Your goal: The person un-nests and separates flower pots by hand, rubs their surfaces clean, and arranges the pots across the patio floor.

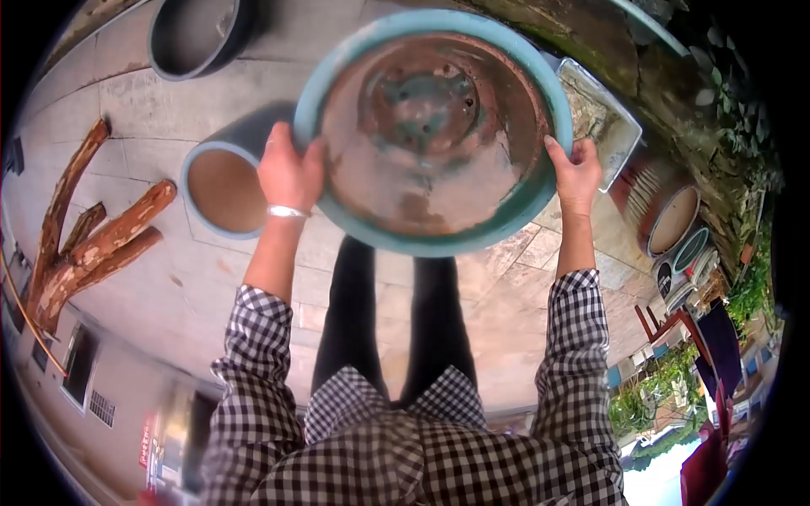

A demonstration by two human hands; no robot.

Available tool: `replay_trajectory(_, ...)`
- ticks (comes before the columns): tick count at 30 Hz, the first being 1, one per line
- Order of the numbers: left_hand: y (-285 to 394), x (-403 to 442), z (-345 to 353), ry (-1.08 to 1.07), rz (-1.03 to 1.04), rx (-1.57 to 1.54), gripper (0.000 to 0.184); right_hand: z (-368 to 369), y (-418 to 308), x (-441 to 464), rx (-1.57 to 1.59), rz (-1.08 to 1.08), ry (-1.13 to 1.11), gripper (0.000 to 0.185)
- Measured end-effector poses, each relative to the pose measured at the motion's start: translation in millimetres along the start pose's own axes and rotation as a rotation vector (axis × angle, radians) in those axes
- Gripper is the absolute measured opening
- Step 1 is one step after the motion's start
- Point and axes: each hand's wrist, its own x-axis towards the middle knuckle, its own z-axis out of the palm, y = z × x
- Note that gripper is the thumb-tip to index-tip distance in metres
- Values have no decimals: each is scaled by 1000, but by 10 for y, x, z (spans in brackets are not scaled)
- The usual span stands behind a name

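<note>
A large round planter pot (439, 244) with a teal rim is held up in front of me, its inside facing me. Reddish-brown stains cover its inner surface, and several small holes show in its base. My left hand (289, 169), with a silver bracelet at the wrist, grips the left side of the rim. On the opposite side, my right hand (576, 173) clasps the rim with the thumb over its edge. The fingers behind the pot are partly hidden.
A grey-blue pot (253, 126) stands just beyond my left hand, and a dark round pot (159, 61) farther up. Cut branches (105, 244) rise at left. A pale rectangular tray (629, 139) and a brown pot (648, 211) are at right. Paving (143, 101) lies below.
</note>
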Motion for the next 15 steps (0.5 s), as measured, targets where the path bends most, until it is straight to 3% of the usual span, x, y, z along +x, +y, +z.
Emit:
replay_trajectory(1,105,363,67,53,22,-16,34,-56,72,-56,-14,-76,43,40)
replay_trajectory(3,120,253,-90,234,123,-49,31,-216,-88,-179,-2,-159,185,38)
replay_trajectory(6,275,-3,-263,166,34,-78,30,-388,-246,-389,54,-25,90,40)
replay_trajectory(11,-156,-85,-115,166,-29,-145,30,-487,-386,-716,33,-235,68,38)
replay_trajectory(13,-308,-99,-73,173,-53,-148,28,-452,-433,-762,339,-249,-16,33)
replay_trajectory(15,-512,-147,5,199,-84,-180,27,-399,-353,-947,574,-21,-198,32)
